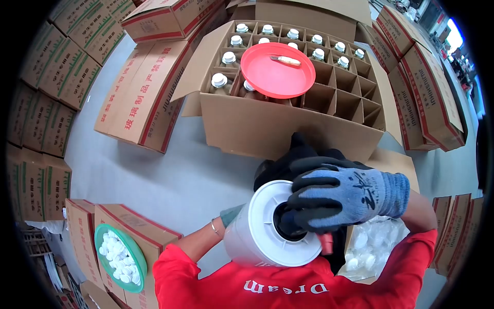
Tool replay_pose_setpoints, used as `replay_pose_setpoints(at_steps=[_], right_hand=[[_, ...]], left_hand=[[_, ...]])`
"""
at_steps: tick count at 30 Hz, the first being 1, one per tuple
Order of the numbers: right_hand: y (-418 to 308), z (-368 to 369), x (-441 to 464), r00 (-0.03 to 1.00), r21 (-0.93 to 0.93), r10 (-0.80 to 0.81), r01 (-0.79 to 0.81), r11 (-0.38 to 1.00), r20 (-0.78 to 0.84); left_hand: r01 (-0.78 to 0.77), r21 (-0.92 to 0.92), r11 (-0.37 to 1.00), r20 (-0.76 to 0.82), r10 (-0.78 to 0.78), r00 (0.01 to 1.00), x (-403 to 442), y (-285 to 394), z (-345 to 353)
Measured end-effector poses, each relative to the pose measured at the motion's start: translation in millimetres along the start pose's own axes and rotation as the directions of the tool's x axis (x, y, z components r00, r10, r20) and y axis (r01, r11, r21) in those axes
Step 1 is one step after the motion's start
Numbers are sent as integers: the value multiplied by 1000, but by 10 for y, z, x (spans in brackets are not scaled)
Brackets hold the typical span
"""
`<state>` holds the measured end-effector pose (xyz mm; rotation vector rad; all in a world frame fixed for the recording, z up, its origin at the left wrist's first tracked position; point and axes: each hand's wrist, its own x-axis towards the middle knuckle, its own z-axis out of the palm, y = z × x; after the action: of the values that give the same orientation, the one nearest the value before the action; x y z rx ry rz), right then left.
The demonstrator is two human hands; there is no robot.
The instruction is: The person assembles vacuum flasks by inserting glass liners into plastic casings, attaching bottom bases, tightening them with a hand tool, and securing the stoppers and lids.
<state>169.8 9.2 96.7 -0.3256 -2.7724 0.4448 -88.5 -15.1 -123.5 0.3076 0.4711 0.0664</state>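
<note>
A white cylinder (257, 226) with a round rim and a dark centre stands tilted in front of my chest. My right hand (339, 198), in a blue-grey glove with black fingers, reaches over its top. Those fingers are bent round the black centre piece (289, 224). Against the cylinder's left side is my left hand (231, 213), also gloved, with its fingers hidden behind the white wall. A small red part (326, 244) sticks out beside the rim, below my right hand.
Ahead, an open carton (288, 129) with dividers holds several white-capped bottles (219, 80). A red plate (278, 85) with a small knife (285, 61) lies on it. At left, a green basin (99, 242) holds white caps (121, 260); a plastic bag (375, 242) sits at right. Cartons (139, 92) stand around.
</note>
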Motion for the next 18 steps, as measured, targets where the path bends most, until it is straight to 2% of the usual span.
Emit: replay_pose_setpoints(at_steps=[2,3,4,5,6,7,8,10,11,12,14,15,16,18], right_hand=[[22,13,-22,989,21,146,-147,989,31],[63,39,-21,980,13,201,-201,979,-3],[57,61,-18,929,115,370,-368,923,5],[118,130,-63,852,156,523,-513,844,-22],[205,269,-142,750,210,661,-641,739,-37],[361,536,-269,674,272,720,-671,689,-161],[497,758,-361,577,342,768,-688,641,-279],[799,776,-329,637,634,759,-534,559,-132],[904,699,-242,657,592,730,-517,618,-188],[982,650,-112,670,558,704,-500,662,-236],[1118,536,113,687,566,677,-457,686,-266],[1162,501,205,680,484,652,-470,739,-335],[1132,466,285,661,452,640,-468,760,-392],[1147,425,374,722,356,554,-431,829,-415]], left_hand=[[-98,44,994,-115,102,988,-5,71,-54],[-212,124,969,-221,235,947,-21,125,-90],[-323,233,917,-321,386,865,-42,202,-140],[-442,391,807,-349,575,740,-164,320,-152],[-498,558,664,-359,734,577,-286,437,-165],[-434,795,425,-285,892,351,-373,559,-154],[-278,948,157,-125,983,131,-444,679,-112],[-265,953,-146,151,989,-2,-548,877,134],[-194,965,-178,155,980,-127,-537,922,85],[-177,961,-215,186,968,-168,-578,983,84],[-245,947,-207,126,943,-308,-638,1115,11],[-189,960,-204,130,929,-347,-697,1173,25],[-143,984,-107,56,944,-325,-788,1221,23],[-227,971,-77,-17,922,-386,-855,1390,-37]])
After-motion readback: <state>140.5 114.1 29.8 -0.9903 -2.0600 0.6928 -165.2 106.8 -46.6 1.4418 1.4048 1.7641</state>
